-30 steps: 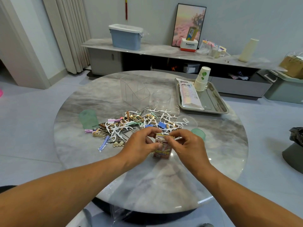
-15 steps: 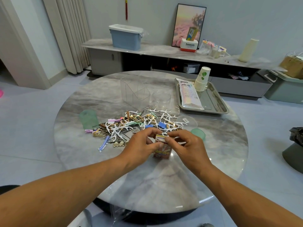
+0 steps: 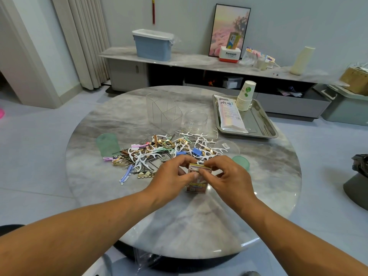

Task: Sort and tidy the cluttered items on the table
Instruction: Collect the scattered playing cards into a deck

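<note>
Two hands, left hand (image 3: 171,176) and right hand (image 3: 229,176), are pinching the top of a small box (image 3: 196,183) at the table's (image 3: 199,226) near centre, seemingly light, stiff cardboard best gripped by its sides.

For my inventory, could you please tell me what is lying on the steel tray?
On the steel tray lie a long printed packet and an upside-down stack of paper cups. Whatever sits beneath them is hidden.

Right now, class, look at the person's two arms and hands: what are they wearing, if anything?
Nothing shows on them. Both forearms are bare up to the frame's edge, with no sleeves in view. The left hand and right hand wear no gloves, and no watch, bracelet or ring is visible on wrists or fingers.
</note>
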